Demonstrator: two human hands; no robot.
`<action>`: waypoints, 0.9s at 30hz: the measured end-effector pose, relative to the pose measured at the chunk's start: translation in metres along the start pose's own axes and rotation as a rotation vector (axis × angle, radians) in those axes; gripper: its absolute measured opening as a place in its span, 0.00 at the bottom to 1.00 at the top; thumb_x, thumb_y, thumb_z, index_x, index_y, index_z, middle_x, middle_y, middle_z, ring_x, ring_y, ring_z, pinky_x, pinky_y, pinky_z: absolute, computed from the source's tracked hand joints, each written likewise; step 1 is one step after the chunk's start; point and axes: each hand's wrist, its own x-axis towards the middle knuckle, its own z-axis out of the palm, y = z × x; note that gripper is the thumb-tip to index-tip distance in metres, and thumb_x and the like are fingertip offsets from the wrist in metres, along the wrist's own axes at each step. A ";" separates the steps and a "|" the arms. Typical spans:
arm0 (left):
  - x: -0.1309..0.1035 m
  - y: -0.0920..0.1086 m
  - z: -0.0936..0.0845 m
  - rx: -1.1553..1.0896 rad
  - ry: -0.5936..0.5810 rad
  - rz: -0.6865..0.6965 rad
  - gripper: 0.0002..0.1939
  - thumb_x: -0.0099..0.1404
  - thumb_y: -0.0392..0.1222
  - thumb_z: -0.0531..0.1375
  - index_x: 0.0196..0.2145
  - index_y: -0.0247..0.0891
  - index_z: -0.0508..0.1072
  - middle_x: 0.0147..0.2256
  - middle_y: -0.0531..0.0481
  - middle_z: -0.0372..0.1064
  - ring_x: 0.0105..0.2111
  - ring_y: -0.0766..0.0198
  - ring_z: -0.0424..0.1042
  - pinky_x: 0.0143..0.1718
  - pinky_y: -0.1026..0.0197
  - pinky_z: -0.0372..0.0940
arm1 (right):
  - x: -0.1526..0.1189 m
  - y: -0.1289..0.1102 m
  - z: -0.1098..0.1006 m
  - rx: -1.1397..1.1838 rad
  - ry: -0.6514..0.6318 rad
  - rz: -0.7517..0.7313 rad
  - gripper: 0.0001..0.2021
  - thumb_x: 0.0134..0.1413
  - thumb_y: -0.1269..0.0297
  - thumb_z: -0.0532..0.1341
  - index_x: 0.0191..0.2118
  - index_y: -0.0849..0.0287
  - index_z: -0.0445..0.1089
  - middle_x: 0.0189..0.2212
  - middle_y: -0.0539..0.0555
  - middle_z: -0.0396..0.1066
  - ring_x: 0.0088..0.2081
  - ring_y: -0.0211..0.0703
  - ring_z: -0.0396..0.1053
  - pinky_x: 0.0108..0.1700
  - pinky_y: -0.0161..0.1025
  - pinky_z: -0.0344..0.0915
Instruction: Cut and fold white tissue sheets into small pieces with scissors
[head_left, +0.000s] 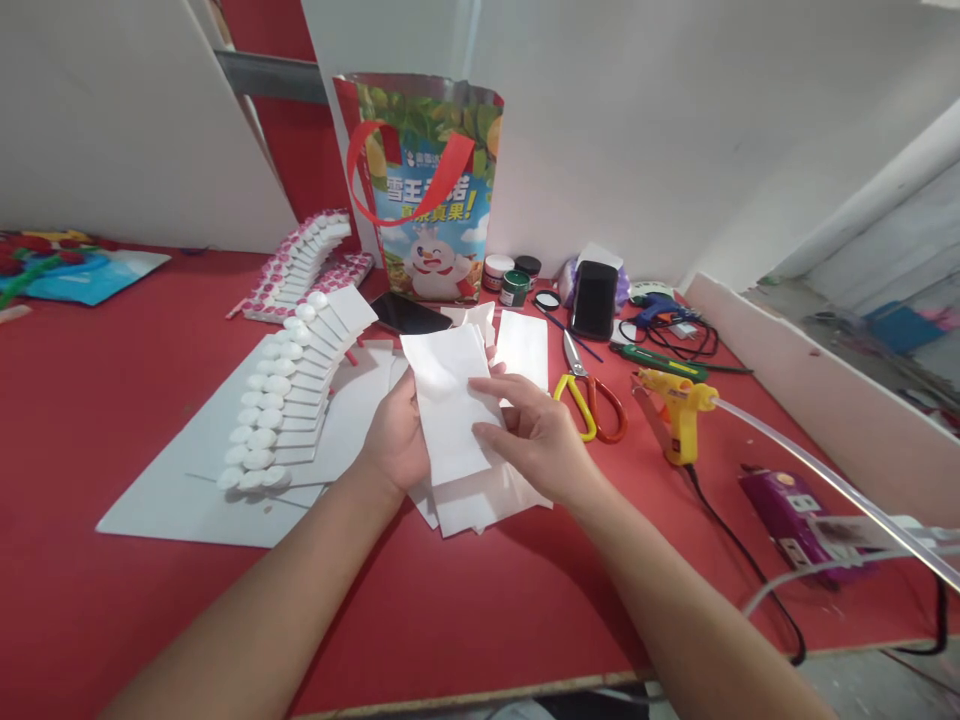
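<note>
My left hand (397, 430) grips a white paper rectangle (454, 400) from the left and beneath, with its fingertips partly showing at the far right edge. My right hand (544, 435) rests its index fingertip and thumb tip on the paper, the two held apart, while its other fingers are partly hidden. More white paper sheets (487, 495) lie below on the table. Left of them, a curved structure of white strips (304, 395) with rounded white discs stands on a white board (176, 490). Another white sheet (525, 345) lies just beyond my right hand.
Scissors (589, 400), a yellow glue gun (679, 410) with its cord, and a purple pack (795, 520) lie to the right. A printed bag (435, 200), paint jars (514, 288) and a black phone (409, 314) are at the back. A pink-and-white curved piece (300, 265) sits behind left.
</note>
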 end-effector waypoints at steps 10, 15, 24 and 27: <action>-0.006 -0.005 0.005 -0.013 0.070 -0.022 0.31 0.77 0.55 0.45 0.66 0.31 0.64 0.49 0.38 0.79 0.50 0.51 0.78 0.59 0.50 0.66 | -0.001 -0.010 -0.020 -0.746 0.366 -0.572 0.23 0.65 0.76 0.53 0.59 0.49 0.72 0.43 0.56 0.75 0.42 0.47 0.71 0.44 0.47 0.71; -0.004 -0.013 0.003 0.016 -0.038 -0.047 0.28 0.76 0.51 0.48 0.65 0.31 0.66 0.51 0.37 0.77 0.56 0.49 0.74 0.62 0.49 0.63 | -0.009 -0.001 0.017 -0.957 -0.002 -0.608 0.23 0.67 0.78 0.49 0.64 0.60 0.65 0.48 0.62 0.76 0.44 0.49 0.69 0.47 0.50 0.71; -0.002 -0.008 -0.001 0.005 -0.103 -0.065 0.26 0.73 0.45 0.51 0.63 0.30 0.67 0.52 0.37 0.76 0.57 0.47 0.73 0.61 0.46 0.65 | -0.008 0.002 0.019 -0.954 0.055 -0.687 0.17 0.63 0.80 0.51 0.53 0.66 0.69 0.47 0.64 0.75 0.43 0.51 0.66 0.45 0.51 0.69; -0.001 -0.008 0.001 -0.015 -0.099 -0.041 0.27 0.75 0.46 0.48 0.66 0.32 0.64 0.54 0.37 0.75 0.58 0.48 0.73 0.61 0.47 0.65 | -0.006 0.004 0.015 -1.020 0.083 -0.698 0.18 0.64 0.79 0.50 0.52 0.64 0.71 0.39 0.61 0.72 0.37 0.48 0.62 0.41 0.48 0.68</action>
